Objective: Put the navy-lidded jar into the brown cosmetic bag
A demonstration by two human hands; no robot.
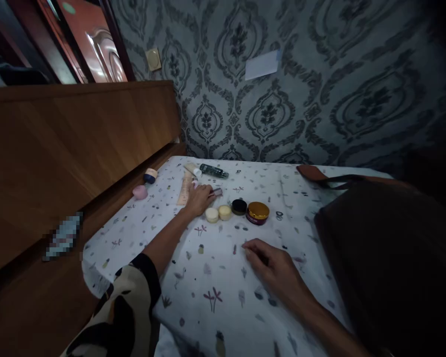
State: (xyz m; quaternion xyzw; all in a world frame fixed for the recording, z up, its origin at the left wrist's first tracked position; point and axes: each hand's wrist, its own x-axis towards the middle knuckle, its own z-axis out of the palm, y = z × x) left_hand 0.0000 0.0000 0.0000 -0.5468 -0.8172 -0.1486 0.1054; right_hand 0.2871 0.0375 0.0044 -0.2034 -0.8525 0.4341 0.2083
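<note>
My left hand (201,199) reaches over the patterned cloth, fingers closed on a small pinkish tube (217,192) whose other end is hidden. Beside it lie a peach squeeze tube (185,189), a cream tube with a white cap (193,169) and a dark green bottle (213,171) on its side. Just in front stands a row: a cream-coloured jar (211,214), a pale yellow jar (225,212), a black-lidded jar (239,207) and a dark red jar with a gold lid (258,212). My right hand (269,263) rests near the row, fingers curled, nothing visible in them.
At the left edge are a pink rounded item (140,192) and a small jar with a dark blue base (150,175), near a wooden board (82,134). A dark bag (386,258) with a brown strap fills the right side. The patterned wall (238,119) closes the back.
</note>
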